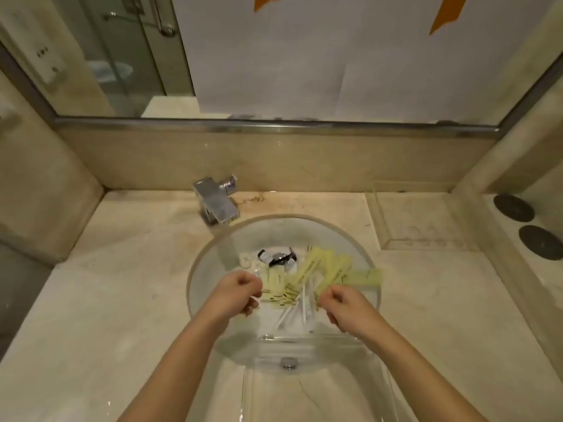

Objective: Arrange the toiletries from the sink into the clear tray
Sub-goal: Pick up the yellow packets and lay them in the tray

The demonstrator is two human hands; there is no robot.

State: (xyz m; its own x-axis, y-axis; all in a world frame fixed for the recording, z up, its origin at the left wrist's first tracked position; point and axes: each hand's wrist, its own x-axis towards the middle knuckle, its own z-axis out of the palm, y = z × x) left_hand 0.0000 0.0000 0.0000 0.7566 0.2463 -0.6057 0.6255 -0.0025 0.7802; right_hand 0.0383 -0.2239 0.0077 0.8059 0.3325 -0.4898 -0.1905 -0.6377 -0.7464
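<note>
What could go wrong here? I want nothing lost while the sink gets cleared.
Small items near the drain could slip in if nudged. The clear tray sits away on the counter, so loosely pinched yellow packets may drop on the way. The left hand and right hand could scatter the pile.

Two hands (240, 292), one sink (210, 254), one faucet (217, 205), two dark discs (513, 207)

1. a beige marble counter (122, 269) fills the alcove, enclosed by matching stone side walls.
2. a stone backsplash (274, 159) rises to a metal-framed mirror (122, 56).
3. white paper (335, 56) covers most of the mirror.
4. a chrome faucet (217, 204) stands at the back.
5. two dark round discs (515, 207) lie on the right ledge.
</note>
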